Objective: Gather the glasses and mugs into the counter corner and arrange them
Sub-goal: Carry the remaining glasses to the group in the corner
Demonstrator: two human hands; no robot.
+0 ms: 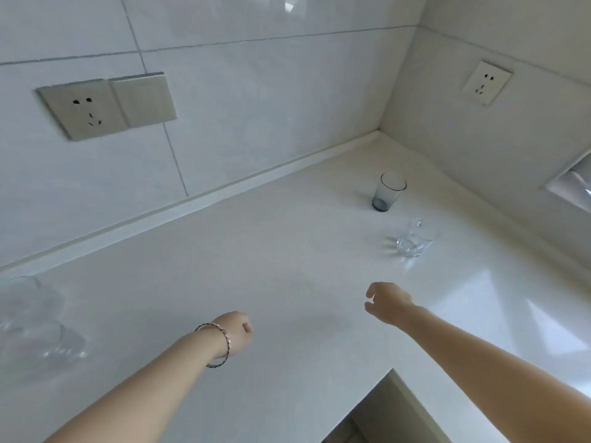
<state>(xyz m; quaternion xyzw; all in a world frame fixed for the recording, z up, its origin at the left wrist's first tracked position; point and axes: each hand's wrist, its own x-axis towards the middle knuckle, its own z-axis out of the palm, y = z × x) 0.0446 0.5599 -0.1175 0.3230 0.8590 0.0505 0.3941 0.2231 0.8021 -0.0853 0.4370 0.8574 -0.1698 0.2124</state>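
A blue-tinted glass (387,193) stands upright on the white counter (256,266) near the far right corner. Just in front of it stands a clear glass mug (415,238). At the left edge, blurred clear glassware (28,324) sits on the counter, at least two pieces. My left hand (235,330), with a bracelet on the wrist, hovers over the counter's middle with its fingers curled under and nothing in it. My right hand (385,302) is below the clear mug and apart from it, fingers loosely apart and holding nothing.
Tiled walls meet at the corner (379,131) behind the glasses. A wall socket with switch (107,103) is on the left wall, another socket (486,83) on the right wall. A recessed opening (572,183) is at the right edge. The counter's front edge cuts inward (391,372).
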